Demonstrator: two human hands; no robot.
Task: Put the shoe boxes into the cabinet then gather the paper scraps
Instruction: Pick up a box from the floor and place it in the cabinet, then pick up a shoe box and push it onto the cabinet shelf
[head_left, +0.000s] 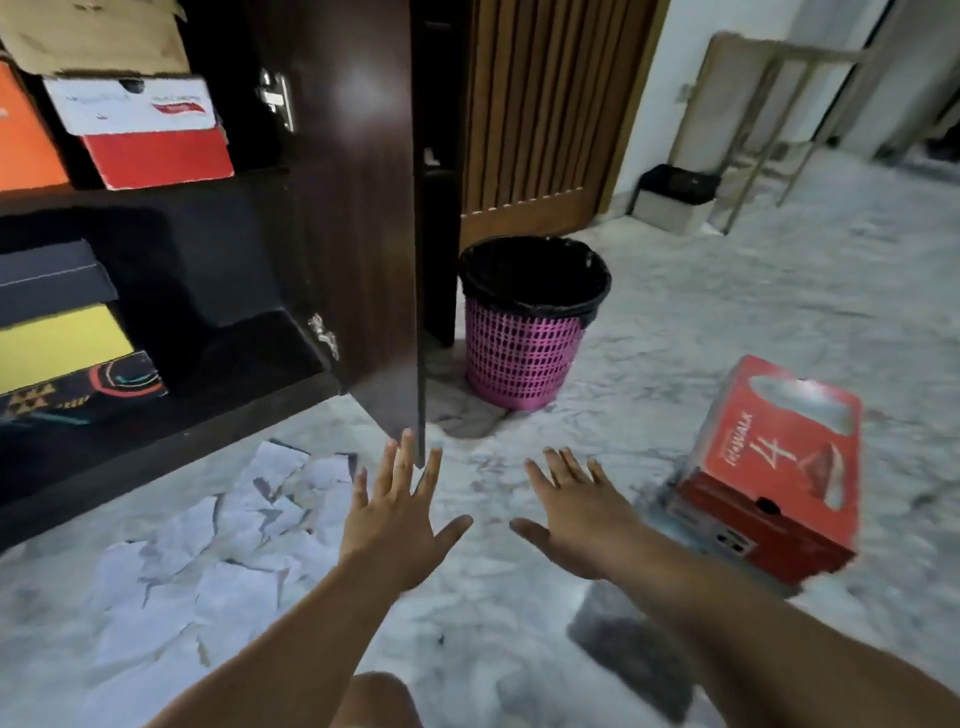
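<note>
Head camera looks down at a red cardboard shoe box (774, 467) on the marble floor (727, 322) at the right of the frame. Its long side runs from near to far, tipped a bit left. White words on the lid read "WALK" and "4". Both hands are flat, fingers spread, holding nothing: left hand (392, 519) and right hand (576, 519) in the lower middle. White paper scraps (218, 540) lie lower left, below the dark wooden cabinet (332, 208). A pink plastic basket (524, 332) stands in the middle.
</note>
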